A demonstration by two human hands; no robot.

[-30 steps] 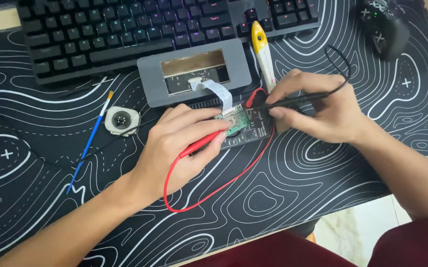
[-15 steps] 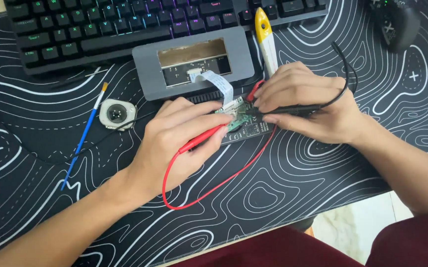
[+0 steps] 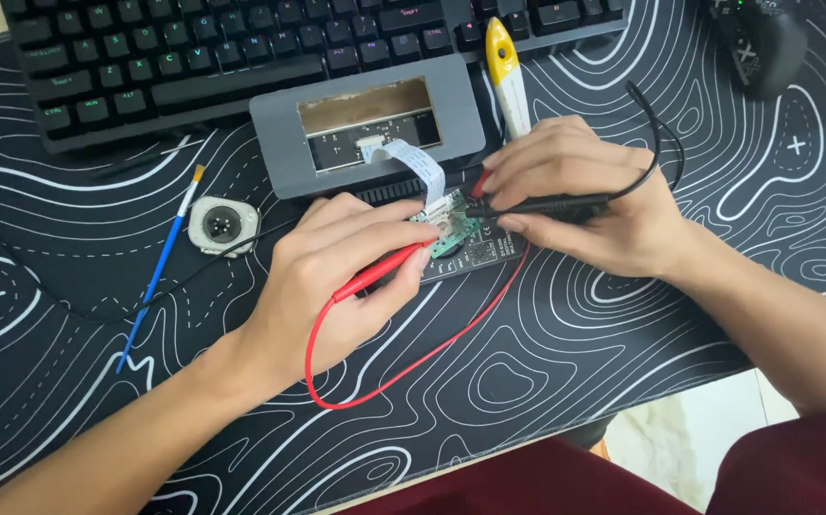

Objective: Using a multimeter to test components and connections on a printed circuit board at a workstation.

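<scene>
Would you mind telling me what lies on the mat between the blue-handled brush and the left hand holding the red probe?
In the head view, a small round white part lies between the blue-handled brush and the left hand gripping the red probe; otherwise only bare patterned mat.

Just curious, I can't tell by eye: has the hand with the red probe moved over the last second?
No. The left hand holds the red probe on the small green board, just below the grey case, as before; only the camera shifted.
</scene>
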